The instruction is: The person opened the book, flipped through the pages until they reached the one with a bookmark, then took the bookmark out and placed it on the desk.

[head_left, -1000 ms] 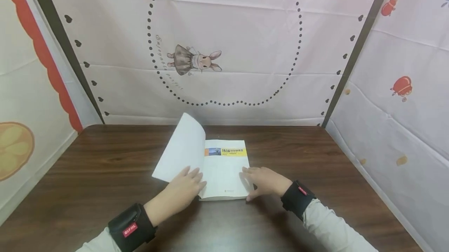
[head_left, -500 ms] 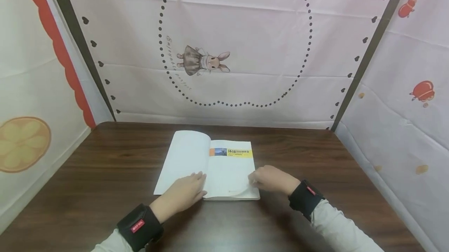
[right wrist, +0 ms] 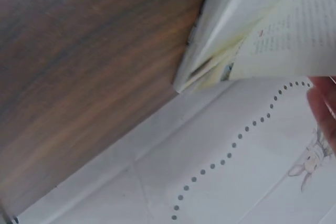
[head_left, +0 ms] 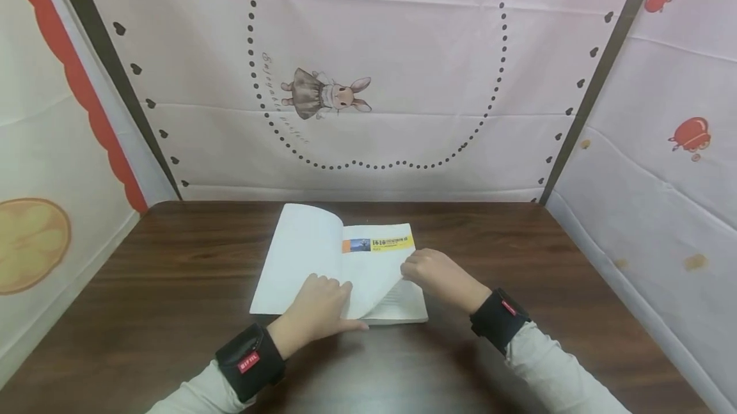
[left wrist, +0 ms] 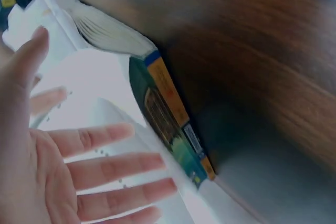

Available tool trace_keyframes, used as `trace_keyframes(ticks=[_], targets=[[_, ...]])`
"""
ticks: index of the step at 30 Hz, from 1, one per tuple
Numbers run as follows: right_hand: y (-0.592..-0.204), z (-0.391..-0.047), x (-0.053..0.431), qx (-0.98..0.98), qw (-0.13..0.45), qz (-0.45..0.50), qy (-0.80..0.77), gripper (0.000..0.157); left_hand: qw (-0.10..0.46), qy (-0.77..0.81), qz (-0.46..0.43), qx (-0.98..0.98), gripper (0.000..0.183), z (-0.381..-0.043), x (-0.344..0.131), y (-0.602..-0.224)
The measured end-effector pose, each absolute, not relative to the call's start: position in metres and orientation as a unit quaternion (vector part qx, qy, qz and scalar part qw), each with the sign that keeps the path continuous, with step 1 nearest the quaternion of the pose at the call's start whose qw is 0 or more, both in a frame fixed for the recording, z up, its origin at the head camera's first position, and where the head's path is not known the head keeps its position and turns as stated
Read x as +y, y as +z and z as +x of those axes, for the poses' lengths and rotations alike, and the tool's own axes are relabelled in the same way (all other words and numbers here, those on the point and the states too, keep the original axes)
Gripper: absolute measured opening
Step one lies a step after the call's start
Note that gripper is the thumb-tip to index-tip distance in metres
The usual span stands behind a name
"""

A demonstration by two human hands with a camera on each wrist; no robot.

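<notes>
An open book [head_left: 410, 308] lies on the table, its blank white left side [head_left: 296, 254] spread flat. The page [head_left: 368, 273] on its right bears a coloured banner near the top. My right hand [head_left: 440, 276] pinches that page by its lower right corner and lifts it, baring printed lines beneath; in the right wrist view the raised leaf [right wrist: 294, 35] meets the fingertips. My left hand [head_left: 316, 311] is at the book's lower edge near the middle fold, thumb stretched right. In the left wrist view its fingers are straight and spread, close to the book's orange-and-green spine [left wrist: 168, 85].
The dark wooden table [head_left: 190, 286] surrounds the book. A white cloth [head_left: 403, 81] with a rabbit print hangs behind it, and further printed cloths stand at the left and right sides. A black band is around each wrist.
The left side, half raised before, now lies down. My right hand has taken the right page's corner and lifted it up and leftward. My left hand has shifted slightly right, its thumb extended.
</notes>
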State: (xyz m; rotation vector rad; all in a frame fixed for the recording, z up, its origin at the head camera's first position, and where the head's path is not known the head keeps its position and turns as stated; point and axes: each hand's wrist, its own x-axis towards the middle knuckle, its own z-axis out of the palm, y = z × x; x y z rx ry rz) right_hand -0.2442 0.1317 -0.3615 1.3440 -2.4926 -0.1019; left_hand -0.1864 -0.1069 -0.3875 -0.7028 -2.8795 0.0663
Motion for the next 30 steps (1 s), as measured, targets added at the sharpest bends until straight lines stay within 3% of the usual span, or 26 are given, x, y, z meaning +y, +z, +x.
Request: trace_keyframes(ticks=[5, 13, 21, 25, 30], targets=[[-0.352, -0.244, 0.125, -0.852, 0.186, 0.490, 0.008, 0.021, 0.114, 0.027, -0.226, -0.967, 0.063, -0.185, -0.101, -0.387], [-0.343, -0.244, 0.121, -0.817, 0.267, 0.511, -0.001, 0.027, 0.176, -0.011, -0.195, -0.965, 0.021, -0.186, -0.097, -0.388], [-0.349, -0.245, 0.126, -0.835, 0.301, 0.453, 0.081, 0.027, 0.195, -0.040, -0.156, -0.968, 0.027, -0.191, -0.099, -0.391], [-0.355, -0.244, 0.130, -0.877, 0.212, 0.423, 0.079, 0.026, 0.189, -0.104, -0.133, -0.967, 0.024, -0.195, -0.103, -0.387], [-0.369, -0.244, 0.137, -0.928, -0.007, 0.369, 0.052, 0.052, 0.207, -0.176, -0.121, -0.955, 0.016, -0.194, -0.111, -0.384]])
